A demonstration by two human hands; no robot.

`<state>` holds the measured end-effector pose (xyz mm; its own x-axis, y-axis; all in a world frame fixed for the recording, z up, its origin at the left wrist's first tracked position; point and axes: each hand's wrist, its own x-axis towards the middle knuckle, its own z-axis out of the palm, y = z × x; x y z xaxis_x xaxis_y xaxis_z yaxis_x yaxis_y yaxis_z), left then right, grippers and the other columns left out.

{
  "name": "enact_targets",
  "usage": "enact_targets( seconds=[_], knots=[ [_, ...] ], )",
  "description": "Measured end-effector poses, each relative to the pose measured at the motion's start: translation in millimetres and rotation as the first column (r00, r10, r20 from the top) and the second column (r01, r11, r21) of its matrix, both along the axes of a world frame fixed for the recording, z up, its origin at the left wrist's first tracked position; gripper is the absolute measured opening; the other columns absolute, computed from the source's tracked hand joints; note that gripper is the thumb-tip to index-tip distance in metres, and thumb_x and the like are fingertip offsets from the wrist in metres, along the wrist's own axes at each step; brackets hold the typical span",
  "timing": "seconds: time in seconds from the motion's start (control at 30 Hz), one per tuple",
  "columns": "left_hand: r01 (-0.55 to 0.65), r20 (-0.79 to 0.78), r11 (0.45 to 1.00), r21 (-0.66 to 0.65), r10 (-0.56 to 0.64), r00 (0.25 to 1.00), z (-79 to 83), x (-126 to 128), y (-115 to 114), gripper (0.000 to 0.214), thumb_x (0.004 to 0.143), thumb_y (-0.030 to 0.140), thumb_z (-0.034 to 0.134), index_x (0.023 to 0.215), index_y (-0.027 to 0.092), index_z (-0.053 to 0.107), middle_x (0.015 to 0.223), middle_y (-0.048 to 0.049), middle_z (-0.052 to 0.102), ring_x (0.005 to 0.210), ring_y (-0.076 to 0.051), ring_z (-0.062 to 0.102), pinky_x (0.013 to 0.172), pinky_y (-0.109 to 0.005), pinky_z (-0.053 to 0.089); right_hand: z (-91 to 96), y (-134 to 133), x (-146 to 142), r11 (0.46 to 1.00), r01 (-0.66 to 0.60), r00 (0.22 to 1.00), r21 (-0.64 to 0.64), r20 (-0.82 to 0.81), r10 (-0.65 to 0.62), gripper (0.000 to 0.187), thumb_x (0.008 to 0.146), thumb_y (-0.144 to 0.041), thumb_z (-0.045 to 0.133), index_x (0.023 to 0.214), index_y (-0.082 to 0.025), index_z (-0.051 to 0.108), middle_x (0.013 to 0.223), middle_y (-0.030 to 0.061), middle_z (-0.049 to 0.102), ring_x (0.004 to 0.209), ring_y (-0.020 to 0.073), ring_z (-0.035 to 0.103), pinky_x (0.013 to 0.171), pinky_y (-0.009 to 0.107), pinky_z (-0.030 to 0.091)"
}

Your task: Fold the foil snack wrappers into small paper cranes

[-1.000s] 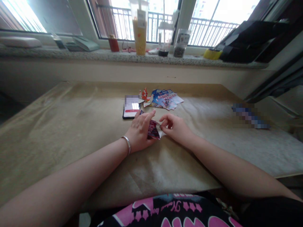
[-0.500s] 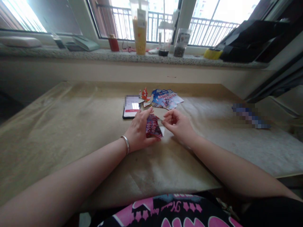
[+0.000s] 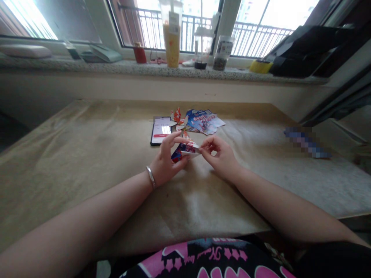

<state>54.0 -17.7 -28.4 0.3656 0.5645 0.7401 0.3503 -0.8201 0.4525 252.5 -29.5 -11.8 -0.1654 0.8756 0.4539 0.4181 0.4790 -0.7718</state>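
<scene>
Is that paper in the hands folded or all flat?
Folded: the paper between the left hand and right hand has angled sides, with printed and white faces both showing.

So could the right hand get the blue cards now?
Probably yes: the blue cards lie just beyond the right hand, with nothing seen between them, though that hand seems to be pinching the folded paper.

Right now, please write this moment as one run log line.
Left hand: holding folded paper; right hand: pinching its edge; phone: on table, beyond left hand; leaflets: fanned on table
</scene>
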Motion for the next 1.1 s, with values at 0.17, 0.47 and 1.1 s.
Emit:
enact_targets(
  seconds=[0.17,0.47,1.1],
  knots=[
    [0.03,0.059,0.995,-0.095,-0.024,0.998,-2.1,-1.5,4.2,0.065,0.08,0.016,0.061,0.136,0.024,0.03,0.107,-0.0074,0.063,0.1,-0.019,0.061,0.097,-0.044,0.046,-3.8,0.2,0.8,0.999,-0.033,0.998,-0.007,-0.048,0.033,0.009,0.08,-0.028,0.06,0.082,-0.022,0.054,0.076,0.0003,0.058,0.066,0.0118,0.053,0.061,0.026,0.046],
    [-0.054,0.138,0.993,-0.107,0.069,0.988,1.2,-2.0,1.4,0.034,0.079,0.017,0.064,0.112,0.02,0.057,0.098,-0.0037,0.067,0.092,-0.015,0.063,0.088,-0.034,0.052,-1.4,-1.5,3.7,0.983,-0.159,0.987,0.087,0.05,0.156,0.014,0.079,-0.027,0.062,0.093,-0.023,0.058,0.09,0.0033,0.06,0.079,0.014,0.057,0.064,0.027,0.05],
    [0.042,0.145,0.991,-0.125,-0.023,0.989,3.8,1.7,-0.1,0.019,0.082,0.022,0.065,0.101,0.018,0.061,0.091,-0.0034,0.071,0.082,-0.013,0.067,0.082,-0.027,0.055,-7.3,5.5,4.6,0.952,-0.242,0.957,0.186,0.209,0.202,0.024,0.078,-0.018,0.064,0.101,-0.024,0.061,0.113,0.0061,0.06,0.101,0.0172,0.059,0.07,0.029,0.056]
  ],
)
